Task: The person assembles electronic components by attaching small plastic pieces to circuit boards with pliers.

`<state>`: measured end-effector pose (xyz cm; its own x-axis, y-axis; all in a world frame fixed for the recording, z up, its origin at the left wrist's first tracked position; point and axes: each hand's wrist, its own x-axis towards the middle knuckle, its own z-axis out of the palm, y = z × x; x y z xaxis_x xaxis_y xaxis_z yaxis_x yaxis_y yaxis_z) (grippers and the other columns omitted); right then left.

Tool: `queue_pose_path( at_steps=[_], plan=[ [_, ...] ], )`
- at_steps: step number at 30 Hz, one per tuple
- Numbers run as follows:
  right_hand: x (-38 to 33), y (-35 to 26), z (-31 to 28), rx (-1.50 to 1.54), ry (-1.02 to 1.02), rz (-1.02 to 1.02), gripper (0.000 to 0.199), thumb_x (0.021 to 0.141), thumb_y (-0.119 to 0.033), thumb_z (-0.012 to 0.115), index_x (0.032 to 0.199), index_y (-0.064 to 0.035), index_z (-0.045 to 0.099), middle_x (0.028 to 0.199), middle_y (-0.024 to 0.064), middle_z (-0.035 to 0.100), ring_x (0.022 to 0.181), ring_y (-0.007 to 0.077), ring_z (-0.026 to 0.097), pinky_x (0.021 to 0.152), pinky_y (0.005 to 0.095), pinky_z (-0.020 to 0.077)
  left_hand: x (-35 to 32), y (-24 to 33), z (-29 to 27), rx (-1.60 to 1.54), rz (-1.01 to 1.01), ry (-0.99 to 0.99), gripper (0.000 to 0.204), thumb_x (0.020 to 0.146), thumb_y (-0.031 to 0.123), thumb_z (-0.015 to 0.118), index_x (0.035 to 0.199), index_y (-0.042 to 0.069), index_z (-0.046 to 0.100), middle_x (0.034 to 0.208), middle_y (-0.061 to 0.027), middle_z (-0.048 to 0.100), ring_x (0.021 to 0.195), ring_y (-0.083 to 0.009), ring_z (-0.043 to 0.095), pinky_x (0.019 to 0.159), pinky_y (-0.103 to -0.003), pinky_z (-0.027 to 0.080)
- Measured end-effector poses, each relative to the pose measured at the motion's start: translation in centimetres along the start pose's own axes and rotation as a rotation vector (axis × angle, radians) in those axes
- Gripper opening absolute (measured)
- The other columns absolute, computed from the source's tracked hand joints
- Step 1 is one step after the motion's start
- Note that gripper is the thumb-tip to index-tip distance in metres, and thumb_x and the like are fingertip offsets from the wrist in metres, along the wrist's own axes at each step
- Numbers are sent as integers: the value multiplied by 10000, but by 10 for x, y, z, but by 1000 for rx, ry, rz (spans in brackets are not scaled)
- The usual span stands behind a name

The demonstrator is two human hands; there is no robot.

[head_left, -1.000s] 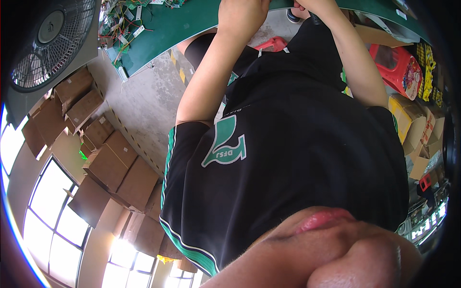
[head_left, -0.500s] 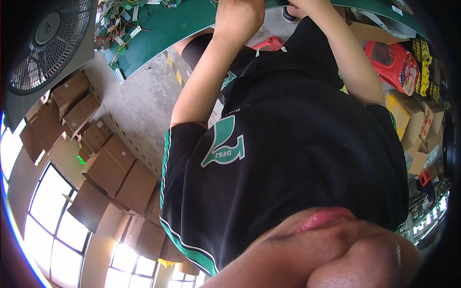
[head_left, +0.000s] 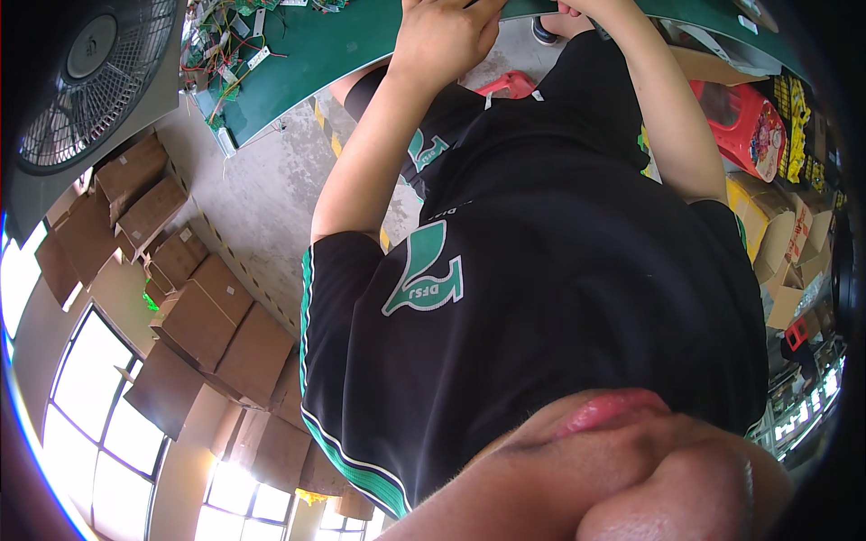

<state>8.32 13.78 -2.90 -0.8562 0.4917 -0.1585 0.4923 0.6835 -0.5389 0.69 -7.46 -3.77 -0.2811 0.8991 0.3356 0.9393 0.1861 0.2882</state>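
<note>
My left hand (head_left: 448,38) is at the top edge, over the near edge of the green table (head_left: 338,45). Its fingers are bent and drawn together, their tips partly cut off by the frame. A small dark bit shows between them, too little to name. To its right, only the lower edge of my right hand (head_left: 572,8) comes into view, with curled fingertips; what it holds, if anything, lies out of frame. On the table's left end lies a tangle of small green circuit boards (head_left: 229,76) with red, black and white wires.
A grey fan (head_left: 90,54) stands at the far left. Cardboard boxes (head_left: 206,307) are stacked along the windows below it. A red plastic stool (head_left: 744,126) and an open carton (head_left: 794,252) are at the right. Another red item (head_left: 510,86) shows beneath the table.
My left hand has come slightly down toward my body, so more of its bent fingers shows. The right hand has shifted slightly, its curled fingertips now showing. The boards look unmoved.
</note>
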Motion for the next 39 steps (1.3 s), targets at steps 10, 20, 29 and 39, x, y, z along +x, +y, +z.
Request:
queue_pose_path(
  at_steps=[10,20,29,39],
  plan=[
    [6,1,5,37,-37,-8,359,969,-291,713,887,53,648,648,144,615,539,206,632,508,381,511,1,2,7,-6,-79,-6,423,919,189,645,1322,61,648,1362,-144,634,1364,-341,526,1159,-597,326],
    [-16,-41,-34,326,-314,311,339,966,-279,731,910,48,667,632,112,580,544,194,610,509,366,534,1,15,16,31,-158,27,351,925,219,651,1263,142,702,1327,-144,608,1366,-341,508,1141,-630,328],
    [-2,19,-3,273,-51,-70,490,897,-324,799,1167,47,626,993,153,703,837,216,659,728,366,539,1,9,16,18,-116,8,370,937,225,650,1300,171,691,1340,-143,609,1370,-334,508,1137,-626,332],
    [7,-6,-21,139,-308,35,441,861,-285,835,1047,34,593,868,114,633,754,171,606,656,344,506,0,-1,8,1,-9,-29,328,923,230,668,1242,173,716,1341,-136,614,1349,-339,520,1130,-601,345]
  ],
)
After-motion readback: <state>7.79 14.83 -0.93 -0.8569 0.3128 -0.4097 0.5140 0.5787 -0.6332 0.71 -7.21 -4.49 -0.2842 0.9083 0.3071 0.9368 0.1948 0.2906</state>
